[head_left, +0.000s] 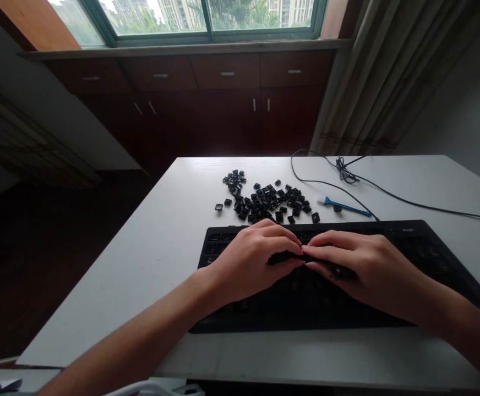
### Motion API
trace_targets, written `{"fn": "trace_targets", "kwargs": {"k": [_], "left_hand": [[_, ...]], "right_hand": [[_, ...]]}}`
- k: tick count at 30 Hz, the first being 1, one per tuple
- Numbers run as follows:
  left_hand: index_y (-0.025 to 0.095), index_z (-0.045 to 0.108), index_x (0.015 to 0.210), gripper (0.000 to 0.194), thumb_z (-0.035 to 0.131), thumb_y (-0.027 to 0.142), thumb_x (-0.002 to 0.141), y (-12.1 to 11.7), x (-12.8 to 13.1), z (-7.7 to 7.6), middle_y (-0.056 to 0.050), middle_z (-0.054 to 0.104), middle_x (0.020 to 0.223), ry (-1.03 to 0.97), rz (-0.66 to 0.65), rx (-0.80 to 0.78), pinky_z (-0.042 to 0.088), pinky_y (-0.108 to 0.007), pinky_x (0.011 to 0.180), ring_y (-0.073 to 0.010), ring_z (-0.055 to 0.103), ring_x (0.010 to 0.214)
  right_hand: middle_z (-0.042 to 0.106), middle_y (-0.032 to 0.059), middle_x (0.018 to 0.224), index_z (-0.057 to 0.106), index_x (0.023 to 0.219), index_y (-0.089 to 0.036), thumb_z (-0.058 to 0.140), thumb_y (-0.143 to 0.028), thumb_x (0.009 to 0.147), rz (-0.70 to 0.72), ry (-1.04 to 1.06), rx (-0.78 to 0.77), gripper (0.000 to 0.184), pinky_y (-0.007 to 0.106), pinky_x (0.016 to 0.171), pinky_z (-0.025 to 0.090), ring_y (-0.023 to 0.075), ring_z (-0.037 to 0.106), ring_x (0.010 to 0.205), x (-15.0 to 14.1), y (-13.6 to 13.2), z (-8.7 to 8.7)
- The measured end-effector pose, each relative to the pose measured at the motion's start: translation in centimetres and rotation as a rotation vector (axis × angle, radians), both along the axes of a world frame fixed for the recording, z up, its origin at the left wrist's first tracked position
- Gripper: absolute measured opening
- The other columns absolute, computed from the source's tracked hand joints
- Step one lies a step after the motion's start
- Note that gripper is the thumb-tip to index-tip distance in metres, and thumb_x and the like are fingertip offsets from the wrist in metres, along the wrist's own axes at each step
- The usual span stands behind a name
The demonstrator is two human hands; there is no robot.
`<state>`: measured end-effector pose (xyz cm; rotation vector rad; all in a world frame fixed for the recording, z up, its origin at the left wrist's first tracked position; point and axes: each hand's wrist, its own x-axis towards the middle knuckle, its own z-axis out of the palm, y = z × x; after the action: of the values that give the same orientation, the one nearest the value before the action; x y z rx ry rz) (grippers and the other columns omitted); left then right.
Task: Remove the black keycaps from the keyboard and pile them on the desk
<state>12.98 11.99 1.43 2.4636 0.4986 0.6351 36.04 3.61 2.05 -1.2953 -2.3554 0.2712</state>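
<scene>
A black keyboard (pixel 289 316) lies at the front of the white table, with sockets showing bare at its upper left. Over its middle, my left hand (pixel 256 253) is closed, thumb and fingers brought together at the tips. My right hand (pixel 355 258) meets it there, also closed, fingertips against those of the left. Whatever sits between the fingertips is too small and hidden to name. Small dark pieces show beneath the right palm; whether they are held or part of the keyboard is unclear. Behind the keyboard lies a pile of loose black keycaps (pixel 265 201).
A blue brush (pixel 347 206) with white bristles lies behind the keyboard, beside a single keycap (pixel 337 208). The black cable (pixel 413 202) runs across the right of the white table (pixel 141 264), partly bundled. Wooden cabinets (pixel 227 121) stand beneath the window.
</scene>
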Motion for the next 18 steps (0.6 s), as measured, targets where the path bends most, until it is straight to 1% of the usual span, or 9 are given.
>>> {"fn": "trace_targets", "kwargs": {"k": [3, 7, 9, 11, 14, 18], "left_hand": [[0.023, 0.073, 0.101, 0.012, 0.063, 0.026, 0.093, 0.04, -0.09, 0.02, -0.003, 0.073, 0.108, 0.013, 0.001, 0.034, 0.053, -0.032, 0.087, -0.0182, 0.064, 0.097], [0.022, 0.073, 0.104, 0.017, 0.063, 0.030, 0.094, 0.38, -0.43, 0.12, -0.004, 0.072, 0.111, 0.030, -0.051, 0.115, 0.053, -0.033, 0.088, -0.0193, 0.064, 0.099], [0.022, 0.073, 0.106, 0.019, 0.059, 0.030, 0.096, 0.58, -0.57, 0.08, -0.005, 0.073, 0.112, 0.027, -0.081, 0.179, 0.054, -0.034, 0.088, -0.0198, 0.064, 0.100], [0.022, 0.074, 0.105, 0.019, 0.058, 0.028, 0.097, 0.74, -0.63, -0.04, -0.005, 0.074, 0.112, 0.009, -0.102, 0.246, 0.054, -0.035, 0.087, -0.0195, 0.064, 0.099], [0.020, 0.075, 0.101, 0.016, 0.060, 0.024, 0.096, 0.88, -0.61, -0.23, -0.004, 0.074, 0.110, -0.028, -0.135, 0.323, 0.054, -0.034, 0.084, -0.0187, 0.063, 0.095], [0.017, 0.074, 0.102, 0.016, 0.061, 0.022, 0.095, 0.91, -0.56, -0.35, -0.003, 0.075, 0.108, -0.063, -0.153, 0.356, 0.055, -0.034, 0.083, -0.0189, 0.062, 0.093]], "right_hand": [[0.071, 0.0024, 0.115, 0.066, 0.122, -0.026, 0.059, -0.022, 0.095, 0.015, 0.032, 0.013, 0.028, 0.030, 0.080, 0.057, 0.0179, 0.069, 0.095, -0.11, -0.01, -0.08], [0.073, 0.0022, 0.107, 0.069, 0.109, -0.023, 0.061, -0.019, 0.093, -0.010, 0.060, 0.022, 0.018, 0.029, 0.080, 0.056, 0.0167, 0.069, 0.093, -0.08, -0.01, -0.11], [0.073, 0.0022, 0.108, 0.070, 0.105, -0.023, 0.063, -0.020, 0.093, -0.011, 0.058, 0.026, 0.015, 0.029, 0.078, 0.056, 0.0163, 0.069, 0.092, -0.11, -0.05, -0.11], [0.071, 0.0022, 0.114, 0.070, 0.104, -0.024, 0.063, -0.020, 0.092, -0.016, 0.057, 0.029, 0.014, 0.029, 0.078, 0.056, 0.0162, 0.069, 0.094, -0.20, -0.10, -0.13], [0.071, 0.0016, 0.117, 0.070, 0.105, -0.024, 0.062, -0.018, 0.093, -0.021, 0.077, 0.036, 0.015, 0.028, 0.081, 0.055, 0.0159, 0.069, 0.097, -0.37, -0.15, -0.17], [0.074, 0.0000, 0.109, 0.066, 0.115, -0.024, 0.065, -0.020, 0.092, -0.042, 0.107, 0.029, 0.023, 0.026, 0.083, 0.055, 0.0149, 0.070, 0.095, -0.33, -0.07, -0.12]]}}
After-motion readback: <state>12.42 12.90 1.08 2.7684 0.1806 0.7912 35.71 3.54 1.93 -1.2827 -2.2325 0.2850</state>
